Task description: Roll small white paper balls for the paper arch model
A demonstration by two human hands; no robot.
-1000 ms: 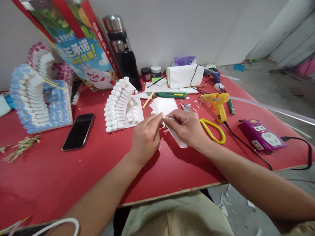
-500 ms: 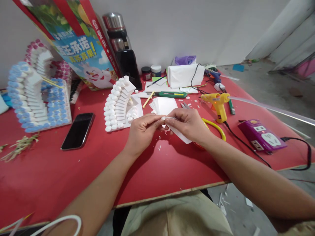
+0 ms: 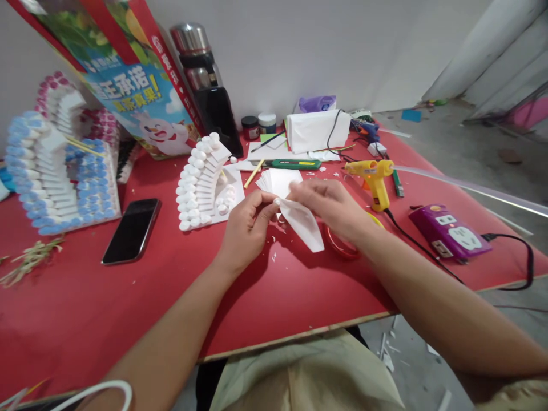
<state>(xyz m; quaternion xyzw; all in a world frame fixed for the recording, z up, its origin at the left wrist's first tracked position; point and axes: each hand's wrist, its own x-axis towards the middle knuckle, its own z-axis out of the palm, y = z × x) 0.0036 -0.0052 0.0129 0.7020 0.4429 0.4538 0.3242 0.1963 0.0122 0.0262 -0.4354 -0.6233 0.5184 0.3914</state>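
Pinches with the right hand [image 3: 329, 205] the upper end of a white strip [image 3: 305, 227]: grip narrow, thumb and fingertips closed on it. Meets it with the left hand [image 3: 248, 225], grip likewise narrow, fingertips closed on a small white bead [image 3: 277, 201] set against that same end. Holds the strip just above the red tabletop [image 3: 128, 302], left of the yellow glue gun [image 3: 372, 174] and nearer the body, free end slanting down and away from the left hand.

Just left of the glue gun, behind the hands, a fanned stack of white cards [image 3: 278, 180]. Farther left of the glue gun, a white staircase model [image 3: 205, 182] edged with round white pieces, then a dark phone [image 3: 132, 229] lying flat. Well left of the glue gun, a blue-tipped model [image 3: 55, 171] of the same kind.

Behind the glue gun and to its left, a green utility knife [image 3: 295, 164], a white box [image 3: 317, 130], two small jars [image 3: 259, 123] and a steel-and-black flask [image 3: 205, 85] upright by the wall.

Right of the glue gun and nearer the body, a purple power strip [image 3: 449, 233], with a black cord [image 3: 423, 246] running from the glue gun past it. Left of the glue gun, under the hands, scattered white scraps.
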